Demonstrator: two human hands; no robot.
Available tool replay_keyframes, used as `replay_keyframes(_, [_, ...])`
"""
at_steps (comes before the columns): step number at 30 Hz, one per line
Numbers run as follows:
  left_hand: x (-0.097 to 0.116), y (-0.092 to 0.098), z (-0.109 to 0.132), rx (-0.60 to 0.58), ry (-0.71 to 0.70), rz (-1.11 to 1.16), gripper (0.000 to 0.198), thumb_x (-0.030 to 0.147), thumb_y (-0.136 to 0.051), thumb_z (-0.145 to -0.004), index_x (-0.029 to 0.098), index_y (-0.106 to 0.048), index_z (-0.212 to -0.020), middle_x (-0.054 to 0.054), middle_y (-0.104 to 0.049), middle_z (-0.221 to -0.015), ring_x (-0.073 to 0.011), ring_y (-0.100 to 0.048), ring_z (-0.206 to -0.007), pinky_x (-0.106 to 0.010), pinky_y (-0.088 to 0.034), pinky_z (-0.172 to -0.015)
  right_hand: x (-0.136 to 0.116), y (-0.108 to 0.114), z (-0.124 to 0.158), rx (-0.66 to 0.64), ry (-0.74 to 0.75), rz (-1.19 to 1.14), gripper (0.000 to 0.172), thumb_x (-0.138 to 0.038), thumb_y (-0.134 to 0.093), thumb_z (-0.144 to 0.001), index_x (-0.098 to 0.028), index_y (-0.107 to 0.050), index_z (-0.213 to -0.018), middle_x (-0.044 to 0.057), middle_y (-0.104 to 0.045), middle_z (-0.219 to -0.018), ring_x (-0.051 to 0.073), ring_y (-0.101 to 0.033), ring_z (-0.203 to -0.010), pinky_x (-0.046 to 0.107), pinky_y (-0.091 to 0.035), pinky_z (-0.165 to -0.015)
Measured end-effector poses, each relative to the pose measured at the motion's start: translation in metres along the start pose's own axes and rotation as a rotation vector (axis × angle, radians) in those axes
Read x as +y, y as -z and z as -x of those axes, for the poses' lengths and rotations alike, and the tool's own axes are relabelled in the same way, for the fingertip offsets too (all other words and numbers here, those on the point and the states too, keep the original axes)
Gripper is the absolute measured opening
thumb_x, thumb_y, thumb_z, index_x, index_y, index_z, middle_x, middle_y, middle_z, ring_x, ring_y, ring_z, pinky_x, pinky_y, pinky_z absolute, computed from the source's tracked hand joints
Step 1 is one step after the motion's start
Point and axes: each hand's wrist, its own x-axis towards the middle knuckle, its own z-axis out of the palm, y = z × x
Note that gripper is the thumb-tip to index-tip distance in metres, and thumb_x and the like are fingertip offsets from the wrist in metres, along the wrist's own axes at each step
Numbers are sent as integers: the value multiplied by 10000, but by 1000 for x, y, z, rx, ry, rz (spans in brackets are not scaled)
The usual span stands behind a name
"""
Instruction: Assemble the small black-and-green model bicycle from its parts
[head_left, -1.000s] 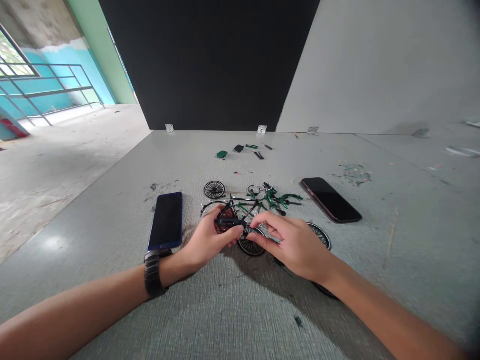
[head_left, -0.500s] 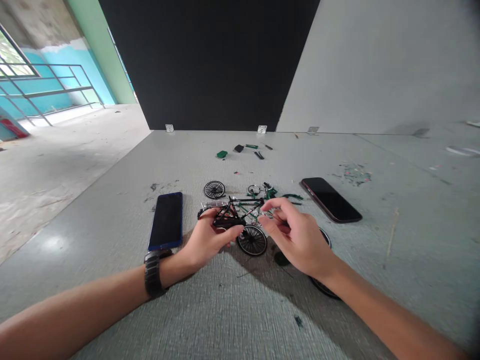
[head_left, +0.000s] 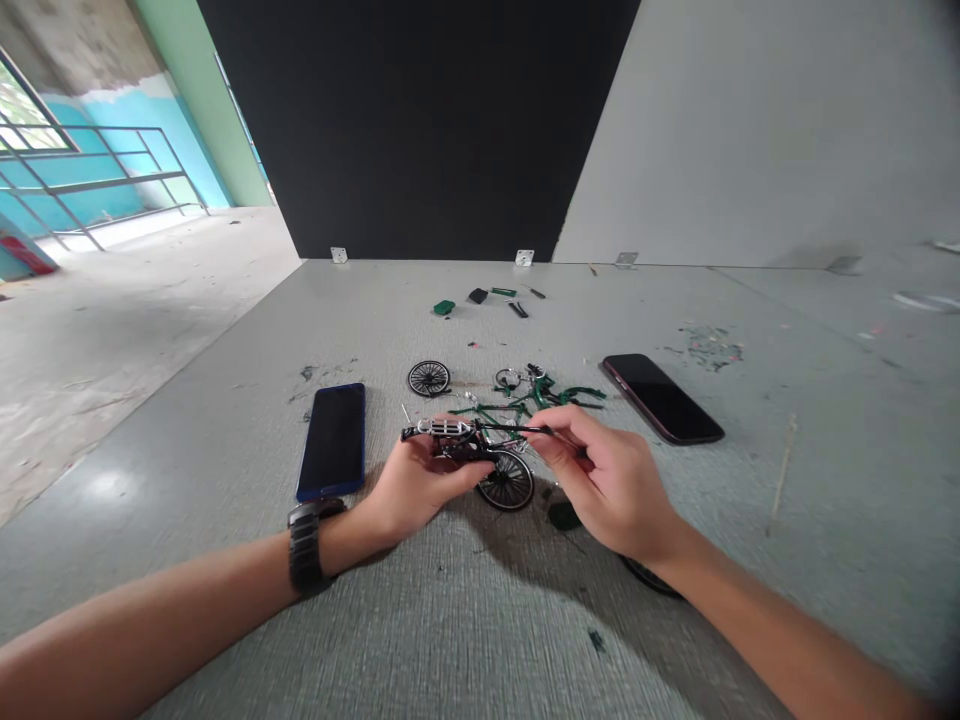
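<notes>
A miniature black bicycle frame (head_left: 459, 452) with a silver rear rack (head_left: 442, 428) is held level between my two hands. My left hand (head_left: 409, 475), with a black watch at the wrist, grips its rear part. Thumb and fingertips of my right hand (head_left: 600, 460) pinch the frame's front end. A black spoked wheel (head_left: 506, 482) lies just below the frame, near my left thumb. Behind it rests a green miniature bicycle frame (head_left: 499, 412) with handlebar and fender parts. A dark green round piece (head_left: 564, 516) and another wheel (head_left: 651, 578) are partly hidden by my right hand and forearm.
A blue-edged phone (head_left: 332, 440) lies left, a dark phone (head_left: 664, 398) right. One loose wheel (head_left: 429, 378) is behind my left hand. Small green and black pieces (head_left: 478, 297) lie farther back, before an upright black panel (head_left: 420, 130). Crumbs (head_left: 712, 347) are scattered at right.
The black frame has turned, so its rack now faces up toward me. My right fingers, apart from it before, have closed on its front end.
</notes>
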Motion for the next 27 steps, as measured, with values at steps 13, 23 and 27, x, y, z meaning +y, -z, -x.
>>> replay_keyframes(13, [1,0,2,96,34,-12,350,360,-864,-684,159,-662,-888,-81,-747,-903,-208,-710,-827,-352,-600,-754,0,0,4,71,-97,-142,220,-414,-568,-985,-225,-662,-923,-53,-502,-542,101,-384,-448,259,-302,-433])
replay_keyframes(23, [0,4,2,67,18,-30,351,364,-871,-695,159,-715,-934,-88,-752,-951,-192,-696,-832,-302,-572,-704,-6,-6,7,109,-203,-281,238,-423,-579,-976,-216,-644,-877,-47,-465,-567,105,-376,-486,260,-290,-442])
replay_keyframes(27, [-1,6,-1,42,-23,30,316,342,-854,-726,157,-708,-938,-79,-744,-978,-171,-687,-846,-294,-561,-768,-3,-9,6,62,-248,-295,238,-421,-572,-982,-208,-627,-891,-55,-451,-573,98,-348,-487,255,-261,-435])
